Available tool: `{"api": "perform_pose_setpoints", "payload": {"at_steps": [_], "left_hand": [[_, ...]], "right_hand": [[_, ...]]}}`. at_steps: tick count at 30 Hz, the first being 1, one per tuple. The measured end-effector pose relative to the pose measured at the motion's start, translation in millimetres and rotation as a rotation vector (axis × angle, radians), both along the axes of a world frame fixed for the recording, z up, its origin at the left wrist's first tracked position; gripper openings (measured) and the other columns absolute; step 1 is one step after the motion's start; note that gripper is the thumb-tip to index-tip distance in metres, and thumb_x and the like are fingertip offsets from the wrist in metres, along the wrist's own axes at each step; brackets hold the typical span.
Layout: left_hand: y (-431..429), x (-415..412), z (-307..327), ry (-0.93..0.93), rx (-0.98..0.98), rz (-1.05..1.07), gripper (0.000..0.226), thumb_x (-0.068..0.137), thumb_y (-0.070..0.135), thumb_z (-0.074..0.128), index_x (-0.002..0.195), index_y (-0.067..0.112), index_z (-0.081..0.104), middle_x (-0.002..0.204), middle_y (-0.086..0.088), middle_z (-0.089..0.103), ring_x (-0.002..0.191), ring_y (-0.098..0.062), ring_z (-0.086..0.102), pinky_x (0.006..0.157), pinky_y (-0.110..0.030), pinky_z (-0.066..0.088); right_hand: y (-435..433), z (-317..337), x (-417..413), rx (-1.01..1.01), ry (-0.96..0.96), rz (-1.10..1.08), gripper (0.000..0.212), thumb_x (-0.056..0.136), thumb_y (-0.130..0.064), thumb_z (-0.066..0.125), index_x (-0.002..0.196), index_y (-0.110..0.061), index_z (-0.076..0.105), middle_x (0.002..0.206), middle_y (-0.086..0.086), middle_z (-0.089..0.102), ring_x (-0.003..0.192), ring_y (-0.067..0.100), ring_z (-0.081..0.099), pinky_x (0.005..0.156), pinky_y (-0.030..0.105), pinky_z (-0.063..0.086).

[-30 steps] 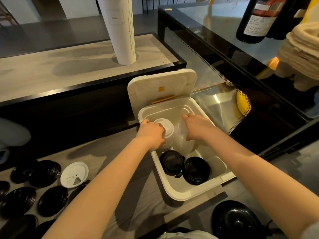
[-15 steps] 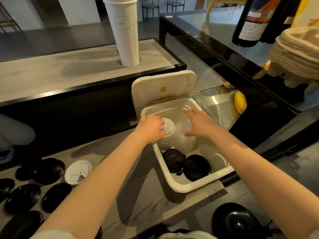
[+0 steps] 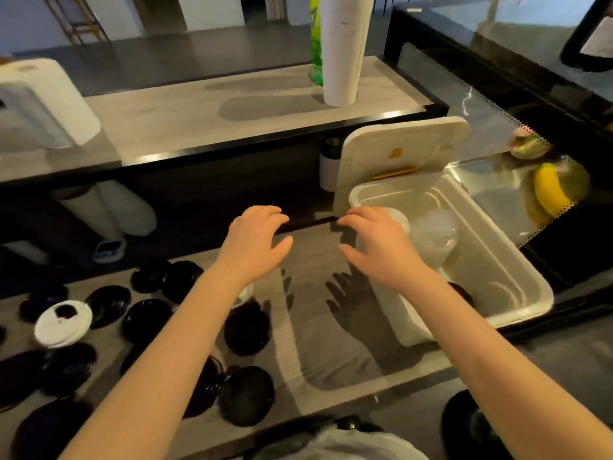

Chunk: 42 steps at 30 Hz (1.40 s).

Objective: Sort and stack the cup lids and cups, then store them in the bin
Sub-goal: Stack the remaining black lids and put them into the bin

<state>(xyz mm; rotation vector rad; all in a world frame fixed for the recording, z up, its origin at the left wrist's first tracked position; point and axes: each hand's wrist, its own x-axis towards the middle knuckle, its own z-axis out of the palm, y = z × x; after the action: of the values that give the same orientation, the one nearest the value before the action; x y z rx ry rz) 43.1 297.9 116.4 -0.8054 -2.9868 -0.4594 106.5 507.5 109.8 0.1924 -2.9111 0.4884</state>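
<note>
Both hands hovered empty with fingers spread: the left hand (image 3: pixel 252 244) over the bench (image 3: pixel 331 366), the right hand (image 3: pixel 381 254) above the near-left edge of the open bin (image 3: pixel 497 260). Stacked cups (image 3: pixel 434 234) stood inside the bin. Black lids (image 3: pixel 247 327) and one white lid (image 3: pixel 63 323) lay scattered on the bench to the left.

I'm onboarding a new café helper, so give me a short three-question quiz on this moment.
1. True or false: the bin lid is closed.
2. The left hand holds: A) a black lid, B) a cup, C) nothing.
3. Fill in: among the black lids on the counter lies one ____ cup lid.
Key: 1 false, it stands open; 2 C; 3 white.
</note>
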Motion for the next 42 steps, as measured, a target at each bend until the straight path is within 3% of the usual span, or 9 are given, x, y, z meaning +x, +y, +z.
{"api": "perform_pose_setpoints", "payload": {"at_steps": [9, 15, 19, 22, 27, 31, 34, 39, 42], "left_hand": [[-126, 39, -62, -0.240, 0.052, 0.205, 0.047, 0.090, 0.029, 0.057, 0.133, 0.011, 0.048, 0.135, -0.005, 0.048, 0.127, -0.028, 0.040, 0.105, -0.042, 0.036], [-180, 75, -106, -0.388, 0.063, 0.341, 0.050, 0.092, 0.030, 0.054, 0.138, 0.012, 0.043, 0.142, -0.003, 0.039, 0.132, -0.026, 0.031, 0.110, -0.036, 0.027], [-201, 96, -131, -0.501, 0.029, 0.369, 0.057, 0.092, 0.039, 0.053, 0.142, 0.016, 0.037, 0.144, -0.001, 0.034, 0.134, -0.024, 0.027, 0.109, -0.034, 0.028], [-208, 106, -143, -0.578, -0.017, 0.331, 0.066, 0.088, 0.049, 0.054, 0.143, 0.019, 0.033, 0.145, 0.001, 0.030, 0.134, -0.024, 0.023, 0.109, -0.036, 0.029], [-213, 108, -151, -0.540, -0.056, 0.242, 0.071, 0.086, 0.054, 0.054, 0.144, 0.021, 0.029, 0.147, 0.001, 0.026, 0.135, -0.024, 0.020, 0.109, -0.037, 0.028], [-215, 106, -142, -0.452, 0.077, 0.276, 0.068, 0.089, 0.049, 0.053, 0.145, 0.018, 0.031, 0.148, -0.001, 0.028, 0.136, -0.024, 0.023, 0.110, -0.038, 0.029], [-210, 102, -129, -0.397, 0.301, 0.298, 0.053, 0.091, 0.039, 0.054, 0.137, 0.013, 0.044, 0.140, 0.000, 0.042, 0.131, -0.019, 0.033, 0.107, -0.032, 0.030], [-191, 91, -106, -0.755, 0.799, 0.390, 0.027, 0.093, 0.030, 0.054, 0.115, 0.015, 0.061, 0.112, 0.000, 0.061, 0.106, -0.014, 0.054, 0.086, -0.023, 0.040], [-189, 86, -105, -0.848, 0.879, 0.429, 0.014, 0.092, 0.027, 0.056, 0.090, 0.014, 0.063, 0.090, -0.005, 0.064, 0.089, -0.020, 0.058, 0.075, -0.031, 0.043]], "right_hand": [[-118, -48, 16, -0.141, -0.286, 0.069, 0.037, 0.092, -0.030, 0.054, 0.128, -0.020, 0.054, 0.119, -0.001, 0.060, 0.107, 0.017, 0.057, 0.083, 0.032, 0.049], [-176, -94, 42, -0.129, -0.535, 0.000, 0.039, 0.091, -0.029, 0.055, 0.128, -0.020, 0.052, 0.123, 0.003, 0.058, 0.110, 0.024, 0.056, 0.083, 0.034, 0.049], [-199, -122, 67, -0.078, -0.735, -0.041, 0.054, 0.089, -0.037, 0.059, 0.137, -0.018, 0.042, 0.137, 0.005, 0.043, 0.121, 0.027, 0.046, 0.094, 0.038, 0.047], [-208, -141, 87, -0.040, -0.845, -0.060, 0.088, 0.078, -0.050, 0.067, 0.147, -0.017, 0.024, 0.144, 0.006, 0.030, 0.130, 0.030, 0.031, 0.105, 0.040, 0.037], [-218, -159, 102, -0.017, -0.669, -0.148, 0.089, 0.065, -0.048, 0.072, 0.138, -0.016, 0.031, 0.136, 0.002, 0.037, 0.124, 0.027, 0.034, 0.097, 0.043, 0.043], [-214, -151, 102, -0.221, -0.571, -0.276, 0.076, 0.061, -0.040, 0.077, 0.124, -0.018, 0.039, 0.122, 0.002, 0.046, 0.115, 0.027, 0.045, 0.086, 0.039, 0.047], [-215, -136, 94, -0.405, -0.416, -0.307, 0.082, 0.063, -0.032, 0.078, 0.133, -0.016, 0.038, 0.126, 0.002, 0.043, 0.121, 0.024, 0.040, 0.096, 0.037, 0.041], [-238, -102, 70, -0.527, -0.224, -0.100, 0.084, 0.064, -0.024, 0.081, 0.137, -0.019, 0.039, 0.133, -0.005, 0.044, 0.122, 0.012, 0.038, 0.098, 0.022, 0.030], [-251, -97, 62, -0.487, -0.237, -0.023, 0.089, 0.064, -0.024, 0.080, 0.141, -0.022, 0.034, 0.138, -0.007, 0.041, 0.122, 0.012, 0.036, 0.100, 0.024, 0.031]]}}
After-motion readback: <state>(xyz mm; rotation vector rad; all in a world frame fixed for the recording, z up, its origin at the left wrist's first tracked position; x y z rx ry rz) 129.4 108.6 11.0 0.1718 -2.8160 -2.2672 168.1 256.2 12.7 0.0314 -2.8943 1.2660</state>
